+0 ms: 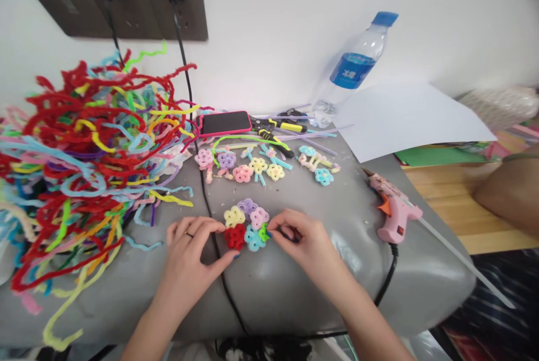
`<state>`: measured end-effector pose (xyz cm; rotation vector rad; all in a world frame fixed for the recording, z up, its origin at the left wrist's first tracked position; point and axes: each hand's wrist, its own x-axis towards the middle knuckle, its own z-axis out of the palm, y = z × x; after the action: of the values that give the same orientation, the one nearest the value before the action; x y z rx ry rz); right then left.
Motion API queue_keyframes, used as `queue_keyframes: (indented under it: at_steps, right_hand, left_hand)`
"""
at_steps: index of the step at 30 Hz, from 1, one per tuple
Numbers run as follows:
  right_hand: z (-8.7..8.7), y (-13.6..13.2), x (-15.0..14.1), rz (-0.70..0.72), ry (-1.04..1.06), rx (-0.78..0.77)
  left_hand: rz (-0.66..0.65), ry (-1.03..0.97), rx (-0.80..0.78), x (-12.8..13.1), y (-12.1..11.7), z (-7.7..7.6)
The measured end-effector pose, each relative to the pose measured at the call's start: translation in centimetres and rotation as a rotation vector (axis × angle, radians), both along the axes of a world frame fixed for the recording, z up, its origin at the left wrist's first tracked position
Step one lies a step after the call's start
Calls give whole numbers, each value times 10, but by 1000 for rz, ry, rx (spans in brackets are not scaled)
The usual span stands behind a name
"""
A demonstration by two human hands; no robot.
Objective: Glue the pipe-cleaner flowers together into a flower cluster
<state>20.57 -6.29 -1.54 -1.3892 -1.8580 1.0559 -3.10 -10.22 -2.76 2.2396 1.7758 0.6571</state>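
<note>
A ring of small pipe-cleaner flowers lies on the grey padded surface between my hands: a yellow flower [234, 216], a purple flower [247, 207], a pink flower [259, 217], a red flower [234, 236] and a light blue flower [255, 238]. My left hand [193, 248] rests beside the ring, thumb and forefinger apart, their tips at the edge of the red and yellow flowers. With thumb and forefinger, my right hand [301, 237] pinches a small green pipe-cleaner flower [263, 232] against the blue one. Its other fingers are curled, and part of the green flower is hidden.
A tangled heap of pipe cleaners [96, 159] fills the left. Behind lie a phone [225, 123], pliers [273, 136] and finished flower pieces [257, 167]. On the right are a pink glue gun [396, 212], white paper [412, 119], a leaning bottle [353, 66] and another person's arm [509, 192]. A black cable [206, 192] crosses the surface.
</note>
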Motion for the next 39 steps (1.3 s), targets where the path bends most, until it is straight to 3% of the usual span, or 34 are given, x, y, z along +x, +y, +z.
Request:
queue_keyframes:
  at_steps: [7, 12, 20, 29, 39]
  right_hand:
    - [-7, 1, 3, -12, 93, -34]
    - [-12, 2, 0, -9, 80, 41]
    - [-15, 0, -1, -20, 108, 25]
    - [-16, 2, -4, -32, 147, -23]
    - [-12, 4, -2, -23, 196, -100]
  left_hand:
    - [20, -66, 83, -4, -1, -8]
    - [-23, -46, 131, -6, -2, -10]
    - [-72, -23, 192, -5, -1, -12]
    - [-202, 6, 187, -5, -4, -6]
    - [-238, 14, 171, -5, -4, -7]
